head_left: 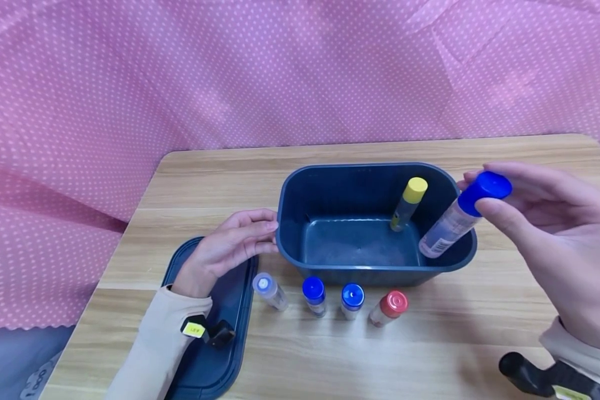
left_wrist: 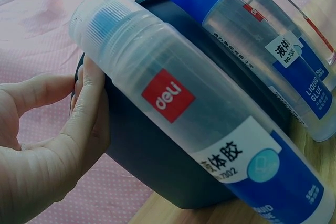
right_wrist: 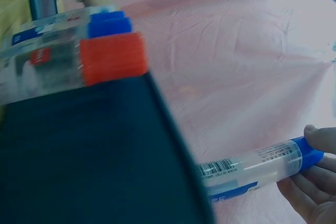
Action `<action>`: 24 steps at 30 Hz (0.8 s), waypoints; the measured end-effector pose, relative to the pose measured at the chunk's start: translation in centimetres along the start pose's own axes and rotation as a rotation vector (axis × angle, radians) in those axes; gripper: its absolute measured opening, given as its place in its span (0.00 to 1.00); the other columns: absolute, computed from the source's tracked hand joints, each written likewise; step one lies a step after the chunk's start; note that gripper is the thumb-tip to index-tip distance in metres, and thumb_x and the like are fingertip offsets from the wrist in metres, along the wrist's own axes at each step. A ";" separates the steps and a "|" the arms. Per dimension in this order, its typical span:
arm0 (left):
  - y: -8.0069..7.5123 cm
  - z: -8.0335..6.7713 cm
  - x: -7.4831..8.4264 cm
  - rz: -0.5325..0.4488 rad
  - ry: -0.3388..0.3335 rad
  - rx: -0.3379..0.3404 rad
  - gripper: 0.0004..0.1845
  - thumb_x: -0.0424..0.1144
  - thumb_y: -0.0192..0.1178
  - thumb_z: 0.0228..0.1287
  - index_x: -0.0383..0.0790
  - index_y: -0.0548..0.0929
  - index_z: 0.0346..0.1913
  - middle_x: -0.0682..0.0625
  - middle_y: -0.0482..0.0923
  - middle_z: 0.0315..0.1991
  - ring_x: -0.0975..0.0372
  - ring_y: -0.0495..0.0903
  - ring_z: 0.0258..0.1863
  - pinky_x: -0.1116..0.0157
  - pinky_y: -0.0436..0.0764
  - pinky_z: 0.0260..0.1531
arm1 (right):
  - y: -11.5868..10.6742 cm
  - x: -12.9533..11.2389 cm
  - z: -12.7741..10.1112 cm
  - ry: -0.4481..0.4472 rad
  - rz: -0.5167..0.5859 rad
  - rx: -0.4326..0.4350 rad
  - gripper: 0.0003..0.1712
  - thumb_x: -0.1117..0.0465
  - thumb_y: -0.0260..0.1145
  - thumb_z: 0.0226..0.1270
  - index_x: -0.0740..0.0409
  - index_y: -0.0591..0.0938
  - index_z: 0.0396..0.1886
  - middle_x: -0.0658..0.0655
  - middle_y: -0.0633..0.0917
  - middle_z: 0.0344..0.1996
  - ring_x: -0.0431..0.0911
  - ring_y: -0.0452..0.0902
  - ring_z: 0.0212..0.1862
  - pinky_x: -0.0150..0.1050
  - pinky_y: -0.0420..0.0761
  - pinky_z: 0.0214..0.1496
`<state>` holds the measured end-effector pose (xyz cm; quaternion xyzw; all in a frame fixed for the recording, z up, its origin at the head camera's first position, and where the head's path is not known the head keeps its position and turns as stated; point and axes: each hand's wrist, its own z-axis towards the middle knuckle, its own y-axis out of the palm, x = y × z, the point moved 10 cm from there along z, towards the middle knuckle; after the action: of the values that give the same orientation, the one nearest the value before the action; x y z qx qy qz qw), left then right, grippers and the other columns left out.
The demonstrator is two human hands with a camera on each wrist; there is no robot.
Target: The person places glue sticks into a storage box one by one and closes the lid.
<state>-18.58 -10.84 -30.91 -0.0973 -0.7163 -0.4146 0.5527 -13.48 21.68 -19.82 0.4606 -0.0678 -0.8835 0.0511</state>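
My right hand (head_left: 560, 228) pinches the blue cap of a liquid glue bottle (head_left: 447, 230) between thumb and fingers. The bottle tilts over the right rim, its lower end inside the dark blue bin (head_left: 360, 268). A yellow-capped glue bottle (head_left: 404, 208) leans in the bin's right part. My left hand (head_left: 235, 241) rests its fingertips against the outside of the bin's left wall, near the rim. Along the bin's front stand a clear-capped glue bottle (left_wrist: 194, 114), two blue-capped bottles (head_left: 314, 294) (head_left: 352, 300) and a red-capped bottle (head_left: 389, 307).
A dark blue lid (head_left: 230, 339) lies flat on the wooden table (head_left: 360, 361), left of the bin and partly under my left forearm. Pink dotted cloth (head_left: 300, 78) hangs behind the table and down its left side.
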 end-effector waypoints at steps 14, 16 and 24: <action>-0.1 0.0 -0.1 0.010 0.006 -0.003 0.11 0.28 0.50 0.72 0.35 0.80 0.49 0.47 0.84 0.40 0.61 0.84 0.40 0.65 0.83 0.47 | 1.5 1.3 -0.2 -0.029 -0.259 -0.076 0.25 0.87 0.68 0.43 0.82 0.78 0.47 0.60 0.87 0.43 0.43 0.86 0.41 0.27 0.82 0.45; -0.1 0.0 -0.1 0.012 0.001 0.004 0.10 0.28 0.50 0.72 0.35 0.80 0.49 0.48 0.84 0.40 0.61 0.84 0.40 0.65 0.84 0.46 | 1.6 1.6 -0.4 -0.020 -0.351 -0.093 0.27 0.86 0.69 0.42 0.79 0.79 0.48 0.58 0.87 0.43 0.41 0.86 0.41 0.26 0.82 0.45; -0.2 0.0 -0.2 0.004 -0.013 0.017 0.10 0.28 0.50 0.72 0.36 0.80 0.48 0.48 0.83 0.39 0.61 0.84 0.39 0.65 0.84 0.46 | 2.2 2.9 -0.8 -0.031 -0.618 -0.197 0.28 0.85 0.73 0.38 0.70 0.84 0.45 0.43 0.87 0.42 0.32 0.84 0.41 0.20 0.80 0.42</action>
<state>-18.64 -10.89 -31.14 -0.0965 -0.7233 -0.4068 0.5496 -14.38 19.00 -22.24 0.4387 0.1604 -0.8664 -0.1765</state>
